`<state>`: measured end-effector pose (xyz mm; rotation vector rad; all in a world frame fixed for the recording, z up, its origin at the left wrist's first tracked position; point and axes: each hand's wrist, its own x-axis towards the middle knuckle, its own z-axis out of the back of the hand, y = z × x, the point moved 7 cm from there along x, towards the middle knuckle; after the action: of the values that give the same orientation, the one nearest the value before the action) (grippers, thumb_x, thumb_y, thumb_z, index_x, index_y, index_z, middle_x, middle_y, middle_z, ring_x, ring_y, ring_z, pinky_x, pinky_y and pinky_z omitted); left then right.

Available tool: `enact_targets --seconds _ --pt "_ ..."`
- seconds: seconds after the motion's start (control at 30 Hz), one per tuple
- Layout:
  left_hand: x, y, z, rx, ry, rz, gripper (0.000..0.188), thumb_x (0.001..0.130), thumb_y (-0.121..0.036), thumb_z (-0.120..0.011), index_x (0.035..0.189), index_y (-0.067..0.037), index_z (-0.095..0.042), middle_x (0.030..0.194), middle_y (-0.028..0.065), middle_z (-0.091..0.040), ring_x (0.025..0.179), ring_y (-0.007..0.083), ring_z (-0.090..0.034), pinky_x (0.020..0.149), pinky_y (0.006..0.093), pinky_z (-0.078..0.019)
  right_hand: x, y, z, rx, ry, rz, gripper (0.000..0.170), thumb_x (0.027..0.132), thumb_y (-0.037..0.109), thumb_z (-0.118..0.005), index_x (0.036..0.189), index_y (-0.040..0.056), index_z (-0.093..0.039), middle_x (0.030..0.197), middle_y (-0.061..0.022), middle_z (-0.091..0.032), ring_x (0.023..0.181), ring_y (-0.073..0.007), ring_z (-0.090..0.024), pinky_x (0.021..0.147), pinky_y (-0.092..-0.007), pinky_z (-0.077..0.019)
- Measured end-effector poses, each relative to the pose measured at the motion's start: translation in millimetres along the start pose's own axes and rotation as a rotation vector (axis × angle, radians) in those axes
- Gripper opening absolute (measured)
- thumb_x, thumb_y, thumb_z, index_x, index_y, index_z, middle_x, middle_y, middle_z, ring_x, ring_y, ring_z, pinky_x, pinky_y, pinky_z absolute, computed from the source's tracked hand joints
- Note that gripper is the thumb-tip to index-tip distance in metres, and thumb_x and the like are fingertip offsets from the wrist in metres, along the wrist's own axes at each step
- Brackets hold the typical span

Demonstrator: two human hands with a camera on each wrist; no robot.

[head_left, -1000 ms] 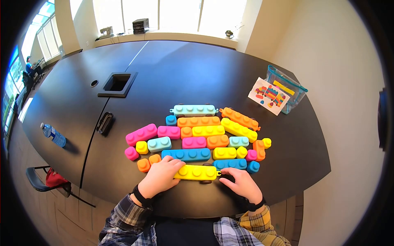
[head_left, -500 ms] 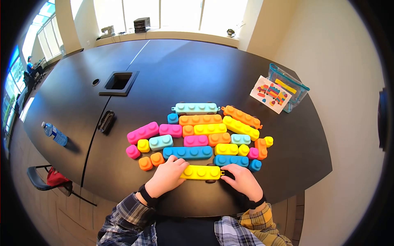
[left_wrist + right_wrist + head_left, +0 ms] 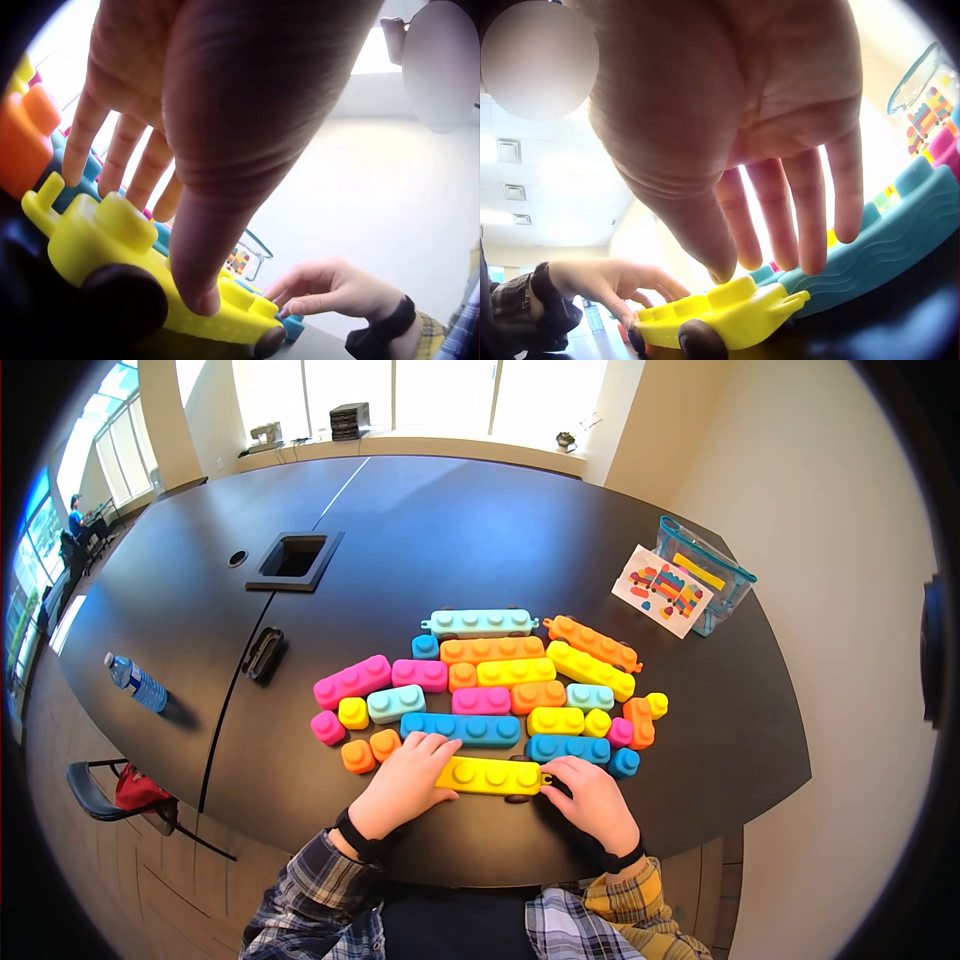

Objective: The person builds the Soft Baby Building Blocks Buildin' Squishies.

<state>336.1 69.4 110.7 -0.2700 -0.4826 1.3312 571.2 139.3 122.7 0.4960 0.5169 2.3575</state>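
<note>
1. Across the dark table [image 3: 710,750], as the head view shows, coloured blocks lie in loose rows, some touching side by side. No block is seen seated on another, so any putting-together looks undone. The yellow wheeled block [image 3: 490,775] rests at the near edge of the spread, between the left hand [image 3: 400,785] and the right hand [image 3: 595,800]. The light blue wheeled block [image 3: 480,623] and orange wheeled block [image 3: 592,645] lie at the far side, likewise carrying nothing. A printed card [image 3: 660,592] leans against a clear pouch [image 3: 735,592].

2. From the left wrist, the left hand appears to grasp the yellow wheeled block lightly, thumb against its near side and fingers extended along the far side. A dark wheel [image 3: 124,304] is already in place, and nothing sits on the studs that show.

3. At the right wrist, the right hand is unclenched, its fingers nearly straight beside the block's end; whether the thumb touches a stud I cannot tell. The yellow hook [image 3: 795,301] is free, coupled to no other wheeled block.
</note>
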Motion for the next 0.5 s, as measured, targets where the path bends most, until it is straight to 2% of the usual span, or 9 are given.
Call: enact_targets --seconds 0.07,0.2,0.37,0.5 --pt "-4.0 2.0 9.6 -0.016 -0.027 -0.012 0.059 0.075 -0.017 -0.09 0.128 -0.005 -0.067 0.126 0.0108 -0.062 0.119 0.0334 -0.058 0.105 0.0428 -0.0504 -0.2 3.5 -2.8 -0.012 -0.015 0.04 0.029 0.089 0.014 -0.077 0.117 0.0067 -0.071 0.115 -0.0092 -0.073 0.099 -0.0329 -0.07 0.086 -0.0427 -0.0579" --pt "-8.5 9.9 4.1 -0.076 0.039 0.026 0.058 0.075 -0.013 -0.09 0.127 -0.003 -0.067 0.125 0.0111 -0.062 0.119 0.0339 -0.058 0.104 0.0429 -0.0505 4.5 12.5 -8.4 -0.038 -0.011 0.114 0.031 0.087 0.011 -0.077 0.118 0.0092 -0.074 0.118 -0.0057 -0.072 0.098 -0.0307 -0.07 0.086 -0.0414 -0.058" --pt "-9.9 9.1 -0.3 -0.095 0.04 0.06 0.054 0.077 -0.011 -0.089 0.125 -0.004 -0.067 0.125 0.0116 -0.062 0.119 0.0344 -0.058 0.104 0.0431 -0.0503 9.6 13.0 -13.4 -0.044 -0.023 0.106 0.029 0.087 0.011 -0.077 0.116 0.0096 -0.074 0.117 -0.0056 -0.073 0.098 -0.0295 -0.071 0.085 -0.0405 -0.0587" --pt "-14.9 10.8 15.6 -0.157 -0.062 0.061 0.051 0.077 -0.011 -0.088 0.123 -0.004 -0.068 0.126 0.013 -0.064 0.119 0.0353 -0.06 0.103 0.0431 -0.051 8.5 11.6 -13.8 -0.038 -0.042 0.089 0.028 0.088 0.01 -0.076 0.116 0.009 -0.075 0.116 -0.0063 -0.074 0.099 -0.0284 -0.072 0.084 -0.0391 -0.0596"
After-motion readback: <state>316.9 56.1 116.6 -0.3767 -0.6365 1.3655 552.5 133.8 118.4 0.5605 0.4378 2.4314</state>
